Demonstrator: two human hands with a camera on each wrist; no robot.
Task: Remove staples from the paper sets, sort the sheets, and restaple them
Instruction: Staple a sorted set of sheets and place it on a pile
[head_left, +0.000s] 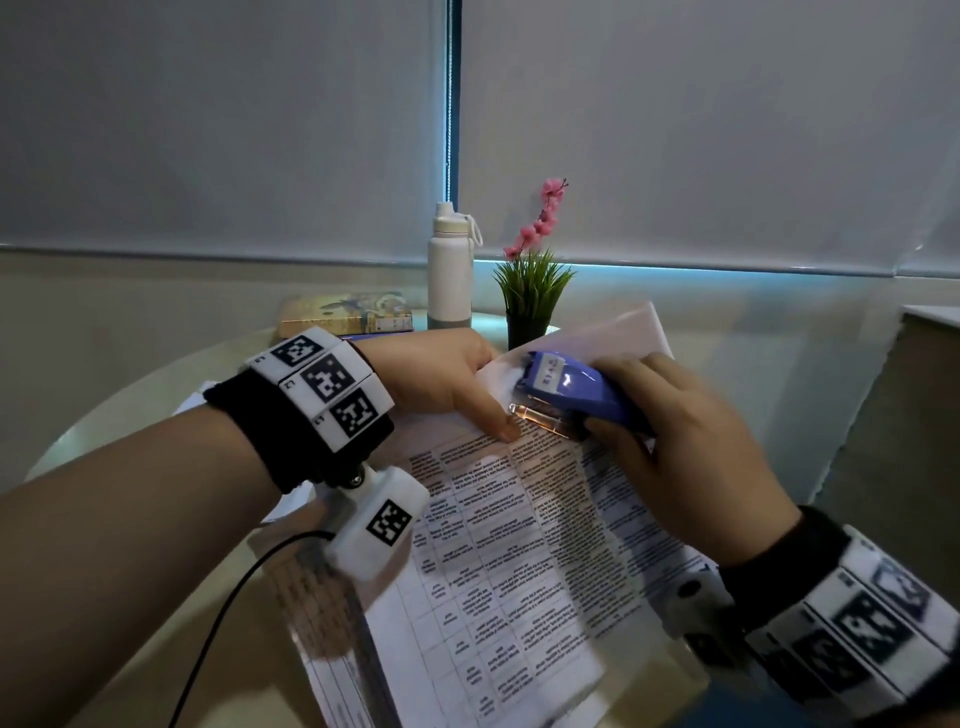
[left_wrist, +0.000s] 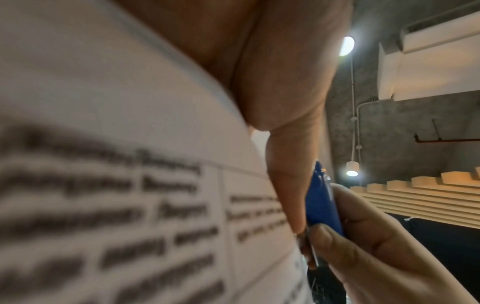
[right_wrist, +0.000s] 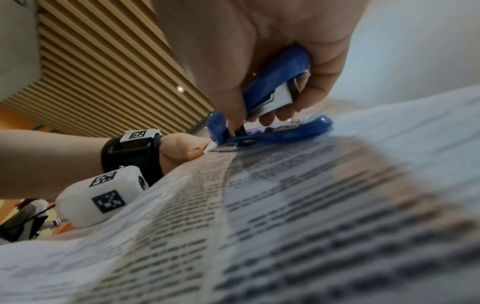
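Note:
A set of printed sheets with tables of text is held above the round table. My left hand pinches its top edge, thumb on the printed face. My right hand grips a blue stapler, whose front end sits at the paper's top edge beside my left thumb. In the right wrist view the blue stapler stands partly open, its lower arm lying on the paper set. The left wrist view shows the blurred sheets and a slice of the stapler.
More sheets lie on the table beneath the held set. At the back stand a white bottle, a small potted plant and a book. A black cable runs from my left wrist.

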